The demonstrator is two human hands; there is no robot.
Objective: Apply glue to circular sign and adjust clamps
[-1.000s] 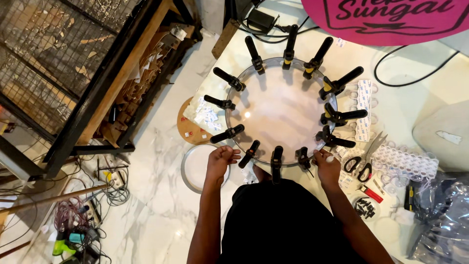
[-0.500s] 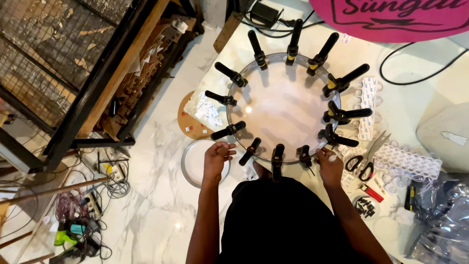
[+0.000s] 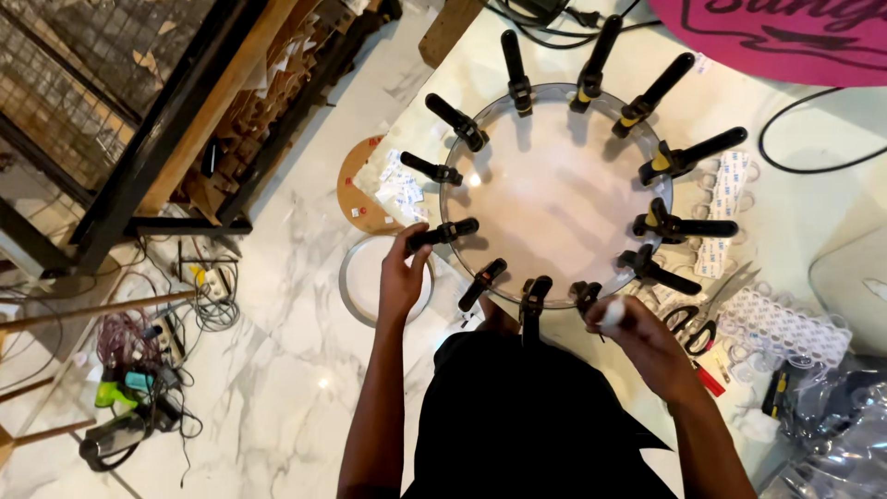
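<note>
A round white disc with a clear rim (image 3: pixel 554 189) lies on a table, ringed by several black spring clamps with yellow pivots. My left hand (image 3: pixel 403 273) grips the handle of the clamp (image 3: pixel 445 233) at the disc's lower left edge. My right hand (image 3: pixel 642 340) is at the lower right edge beside another clamp (image 3: pixel 584 296), fingers curled around a small white object (image 3: pixel 612 312). My dark-clothed body hides the table's near edge.
Black-handled scissors (image 3: pixel 693 319), white strips and plastic packaging (image 3: pixel 785 323) lie to the right. A pink sign (image 3: pixel 785 37) and a black cable are at the top right. A metal ring (image 3: pixel 356 277), a brown disc (image 3: pixel 356 189), a wooden rack and tangled cables sit on the marble floor at left.
My left hand has moved up from the rim onto the lower left clamp's handle. My right hand has shifted slightly right and now shows a small white object. The camera has moved closer.
</note>
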